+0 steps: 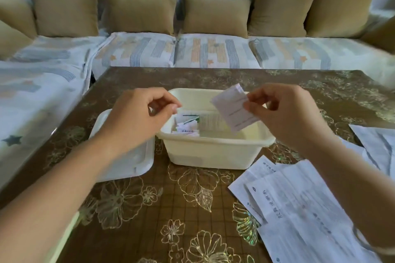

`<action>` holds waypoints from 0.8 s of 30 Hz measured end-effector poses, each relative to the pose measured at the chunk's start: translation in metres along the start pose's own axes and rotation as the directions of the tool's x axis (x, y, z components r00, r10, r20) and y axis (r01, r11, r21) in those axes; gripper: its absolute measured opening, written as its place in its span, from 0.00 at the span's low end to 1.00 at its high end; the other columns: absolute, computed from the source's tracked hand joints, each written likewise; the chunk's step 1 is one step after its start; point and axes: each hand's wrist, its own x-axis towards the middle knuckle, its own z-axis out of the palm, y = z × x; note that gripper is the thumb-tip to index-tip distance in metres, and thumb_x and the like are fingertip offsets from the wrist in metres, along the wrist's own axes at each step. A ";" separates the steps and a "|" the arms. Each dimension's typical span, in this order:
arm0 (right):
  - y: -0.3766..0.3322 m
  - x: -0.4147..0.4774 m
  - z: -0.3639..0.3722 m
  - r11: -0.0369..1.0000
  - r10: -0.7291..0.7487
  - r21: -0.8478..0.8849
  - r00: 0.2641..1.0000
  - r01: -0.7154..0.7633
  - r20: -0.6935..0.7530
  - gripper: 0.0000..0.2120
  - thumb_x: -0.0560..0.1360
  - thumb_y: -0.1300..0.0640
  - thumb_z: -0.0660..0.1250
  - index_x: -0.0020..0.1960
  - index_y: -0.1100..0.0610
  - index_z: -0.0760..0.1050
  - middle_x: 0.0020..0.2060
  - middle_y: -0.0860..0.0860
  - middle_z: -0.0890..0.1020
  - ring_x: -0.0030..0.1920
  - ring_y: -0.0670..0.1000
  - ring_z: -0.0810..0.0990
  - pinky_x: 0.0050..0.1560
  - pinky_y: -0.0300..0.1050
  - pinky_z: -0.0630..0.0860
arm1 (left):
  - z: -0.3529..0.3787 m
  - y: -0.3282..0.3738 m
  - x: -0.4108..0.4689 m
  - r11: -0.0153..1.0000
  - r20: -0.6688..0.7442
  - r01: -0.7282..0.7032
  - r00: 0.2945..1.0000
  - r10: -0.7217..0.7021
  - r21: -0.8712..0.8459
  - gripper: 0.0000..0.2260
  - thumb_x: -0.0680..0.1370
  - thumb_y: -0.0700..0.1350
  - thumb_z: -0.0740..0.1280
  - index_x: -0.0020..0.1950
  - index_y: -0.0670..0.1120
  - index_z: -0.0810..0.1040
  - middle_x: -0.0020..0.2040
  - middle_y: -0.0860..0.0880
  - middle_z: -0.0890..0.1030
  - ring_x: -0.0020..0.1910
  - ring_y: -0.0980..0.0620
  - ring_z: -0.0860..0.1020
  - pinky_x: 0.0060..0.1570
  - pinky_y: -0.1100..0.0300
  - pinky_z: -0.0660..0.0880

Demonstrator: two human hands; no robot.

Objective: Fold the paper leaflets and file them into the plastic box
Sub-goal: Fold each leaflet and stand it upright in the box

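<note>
Right now the fingers (255, 103) of the right hand (284, 113) pinch a folded leaflet (234, 111) by its edge, holding it tilted just above the open plastic box (213, 142) at the centre of the frame. The left hand (136, 113) hovers over the box's left rim, its fingers curled in toward the thumb and apparently holding nothing.

Inside the box, several folded leaflets (188, 127) already lie at the left end, so the filing seems well begun. More remains: flat, unfolded sheets (299, 209) overlap on the surface (171, 198) at the lower right, and another sheet (380, 140) lies at the right edge, partly behind the right forearm.

A pale lid (130, 166) rests beside the box on its left, under the left forearm. Nothing seems to block the drop into the box. A sofa with tan cushions (66, 4) fills the top of the frame.
</note>
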 end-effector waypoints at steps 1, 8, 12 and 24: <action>0.001 0.015 0.005 0.998 -0.023 -0.056 1.000 0.025 0.020 0.02 0.74 0.53 0.70 0.46 0.47 0.81 0.34 0.37 0.79 0.27 0.37 0.71 0.29 0.33 0.63 | 0.000 -0.005 0.014 0.999 0.019 0.020 1.000 -0.021 0.035 0.06 0.76 0.45 0.70 0.47 0.56 0.83 0.40 0.61 0.82 0.41 0.65 0.79 0.39 0.72 0.73; 0.008 0.067 0.064 0.899 -0.115 -0.378 0.951 0.222 0.287 0.05 0.76 0.48 0.67 0.47 0.47 0.80 0.43 0.45 0.84 0.40 0.51 0.80 0.39 0.43 0.77 | 0.026 -0.013 0.066 0.894 0.317 -0.199 0.946 0.068 0.401 0.07 0.77 0.45 0.69 0.50 0.56 0.82 0.45 0.63 0.79 0.45 0.62 0.75 0.50 0.61 0.73; 0.010 0.073 0.073 0.828 -0.096 -0.485 0.923 0.282 0.372 0.06 0.77 0.49 0.64 0.49 0.47 0.79 0.45 0.44 0.82 0.43 0.51 0.78 0.38 0.42 0.73 | 0.041 -0.029 0.076 0.777 0.470 -0.380 0.874 0.124 0.502 0.03 0.76 0.51 0.70 0.47 0.58 0.83 0.53 0.59 0.75 0.53 0.57 0.68 0.53 0.60 0.64; 0.016 0.072 0.086 0.836 -0.070 -0.441 0.859 0.328 0.506 0.04 0.75 0.50 0.65 0.47 0.48 0.78 0.46 0.47 0.82 0.46 0.54 0.80 0.33 0.42 0.69 | 0.060 -0.043 0.079 0.756 0.528 -0.399 0.845 0.083 0.519 0.07 0.77 0.55 0.68 0.51 0.58 0.84 0.59 0.60 0.71 0.63 0.55 0.61 0.58 0.60 0.55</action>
